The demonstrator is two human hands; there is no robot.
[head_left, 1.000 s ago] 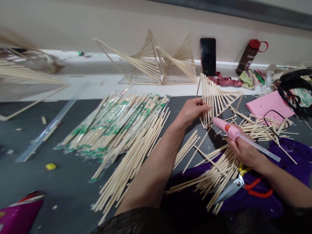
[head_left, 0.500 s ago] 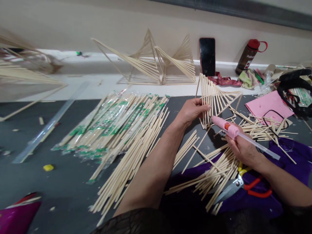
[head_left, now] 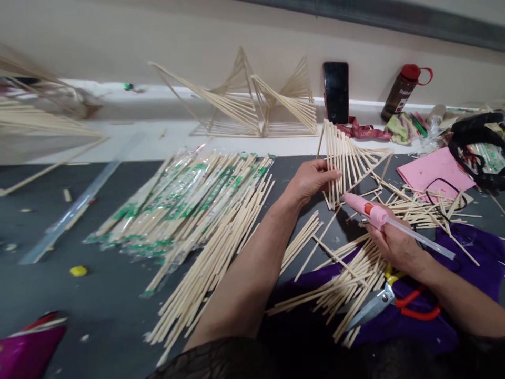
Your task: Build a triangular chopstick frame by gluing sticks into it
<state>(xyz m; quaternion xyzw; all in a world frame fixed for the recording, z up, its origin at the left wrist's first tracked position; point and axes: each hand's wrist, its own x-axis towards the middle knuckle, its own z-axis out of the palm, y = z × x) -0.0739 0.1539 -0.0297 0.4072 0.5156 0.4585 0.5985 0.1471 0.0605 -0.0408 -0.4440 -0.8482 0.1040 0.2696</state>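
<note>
My left hand pinches the lower left edge of a fan-shaped panel of glued wooden sticks, holding it upright on the dark table. My right hand is wrapped round a pink glue gun with a clear glue stick poking out of its back. The gun's nozzle points at the bottom corner of the panel, close to my left fingers. Loose sticks lie under and around my right hand.
A big heap of wrapped and bare chopsticks covers the table's middle. A finished stick sculpture, a phone and a brown bottle stand on the white ledge. Scissors lie on purple cloth; pink paper at right.
Almost nothing: the glue gun has dipped slightly lower beside the panel's bottom corner. My left hand keeps the same grip.
</note>
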